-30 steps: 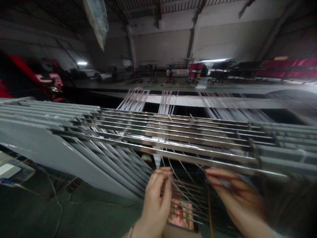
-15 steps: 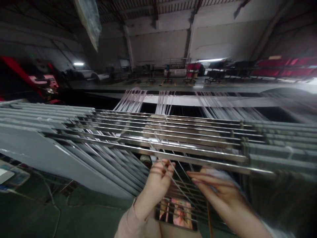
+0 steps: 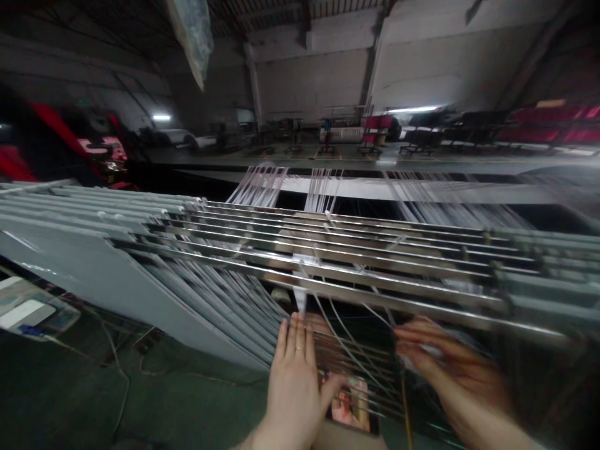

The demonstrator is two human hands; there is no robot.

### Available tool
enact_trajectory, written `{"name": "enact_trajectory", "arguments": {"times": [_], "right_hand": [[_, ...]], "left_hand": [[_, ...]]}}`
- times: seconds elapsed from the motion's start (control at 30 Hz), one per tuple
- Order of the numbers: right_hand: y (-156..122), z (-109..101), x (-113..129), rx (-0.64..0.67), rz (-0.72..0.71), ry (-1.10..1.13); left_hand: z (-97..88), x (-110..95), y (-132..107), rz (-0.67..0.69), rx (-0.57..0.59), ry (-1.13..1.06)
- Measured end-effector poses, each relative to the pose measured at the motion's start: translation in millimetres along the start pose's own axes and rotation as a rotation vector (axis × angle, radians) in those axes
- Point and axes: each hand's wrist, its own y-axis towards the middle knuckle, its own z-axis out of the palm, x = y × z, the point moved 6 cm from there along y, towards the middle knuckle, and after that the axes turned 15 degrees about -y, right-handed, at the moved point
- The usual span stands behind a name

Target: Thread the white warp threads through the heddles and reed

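My left hand (image 3: 296, 375) is open, its fingers stretched out close together and pointing forward, with the thumb apart. Its fingertips are just below a white strip (image 3: 300, 299) that hangs at the front metal bar (image 3: 347, 292). Several loose white threads (image 3: 338, 325) slant down from the bars, to the right of this hand. Blurred by motion, my right hand (image 3: 450, 362) has thumb and fingers pressed together under the bars' right part. Pale threads run to its fingertips and trail under the palm; their exact hold is smeared.
Parallel metal bars cross ahead, with grey heddle bundles (image 3: 60, 219) at left and more at right. White yarn sheets (image 3: 257, 186) spread behind. A lit phone (image 3: 360, 412) lies low at my lap. Cables (image 3: 124, 387) cross the green floor. A plastic sheet (image 3: 190, 34) hangs above.
My left hand has gone from a pinch at the threads to flat, stretched fingers, slightly lower. My right hand has moved right, away from the left one. The view has shifted slightly.
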Motion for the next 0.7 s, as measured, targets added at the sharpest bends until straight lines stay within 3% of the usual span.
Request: {"name": "enact_trajectory", "arguments": {"times": [0.13, 0.23, 0.33, 0.47, 0.53, 0.6, 0.7], "right_hand": [[-6, -4, 1, 0.118, 0.151, 0.495], [-6, 1, 8, 0.136, 0.198, 0.644], [-6, 4, 11, 0.031, 0.100, 0.406], [-6, 12, 31, -0.111, -0.225, -0.074], [-7, 15, 45, -0.210, -0.395, -0.226], [-6, 22, 54, -0.256, -0.503, -0.378], [-3, 34, 56, -0.267, -0.508, -0.548]], "left_hand": [[20.7, -12, -8, 0.018, 0.093, -0.154], [26.7, -29, -16, 0.092, 0.168, -0.384], [13.3, -25, -20, 0.008, 0.099, -0.714], [-4.2, 8, -24, -0.356, -0.135, -1.089], [0.6, 20, -25, -0.477, -0.188, -1.228], [13.3, 24, -23, -0.505, -0.198, -1.329], [37.1, 10, -12, -0.489, -0.133, -1.428]]}}
